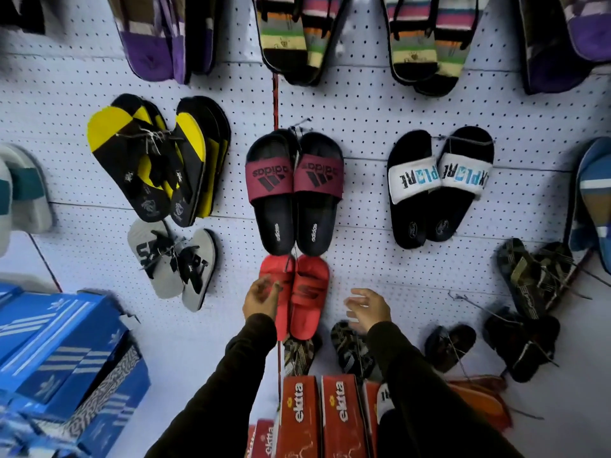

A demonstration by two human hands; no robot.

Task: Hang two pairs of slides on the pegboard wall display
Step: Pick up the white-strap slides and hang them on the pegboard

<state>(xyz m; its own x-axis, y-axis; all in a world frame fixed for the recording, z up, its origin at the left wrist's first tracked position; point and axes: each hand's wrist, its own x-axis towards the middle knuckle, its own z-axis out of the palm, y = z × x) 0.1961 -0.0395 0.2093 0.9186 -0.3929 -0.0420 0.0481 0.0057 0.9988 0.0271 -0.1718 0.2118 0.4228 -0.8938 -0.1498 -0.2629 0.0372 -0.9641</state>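
Two red slides [299, 294] hang at six o'clock. Two maroon slides [294, 190] hang at centre. Two white-strapped slides [436, 186] hang at three o'clock.

A footwear shop: a white pegboard [380, 104] fills the view, hung with paired slides and flip-flops, such as the maroon slides [294, 190] at centre and the yellow-black flip-flops [145, 160] at ten o'clock. Blue shoeboxes [59, 345] are stacked at eight o'clock, and red boxes [317, 418] stand at six.

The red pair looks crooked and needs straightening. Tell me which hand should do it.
Left. The left hand is already against the red slides at their strap, while the right hand hangs open beside them, clear of the pair.
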